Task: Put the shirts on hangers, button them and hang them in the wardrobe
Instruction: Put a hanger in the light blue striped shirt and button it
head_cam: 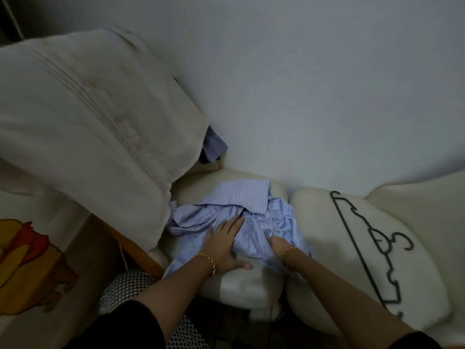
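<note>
Fingers (235, 222) of my left hand (226, 244) are lying straight and flat, pressing down on the shirt (251, 197). The thumb is reaching sideways onto the bare cushion (241, 285) below it. My right hand (278, 246) is curling its fingers into the cloth and gripping a bunched fold at the shirt's near edge. Both wrists are wearing gold bracelets (205, 260), and black sleeves (130, 323) are covering my upper arms.

Shirt: light blue with fine stripes, lying crumpled on the cream cushion close to the white wall (327, 84). Its collar end is pointing toward the wall. Whether any button is fastened, I cannot tell.

Hanger (374, 234): black, lying flat on a second cream cushion (314, 222) to the right, apart from the shirt, hook pointing right. Whether it is one hanger or several stacked, I cannot tell.

Pillow (88, 122): large and off-white, leaning in from the left, its lower corner touching the shirt. A darker striped cloth (214, 144) is showing behind it against the wall. A yellow and red cartoon print (27, 260) is lying at the far left. Dotted black-and-white fabric (125, 283) is showing under my left forearm.
</note>
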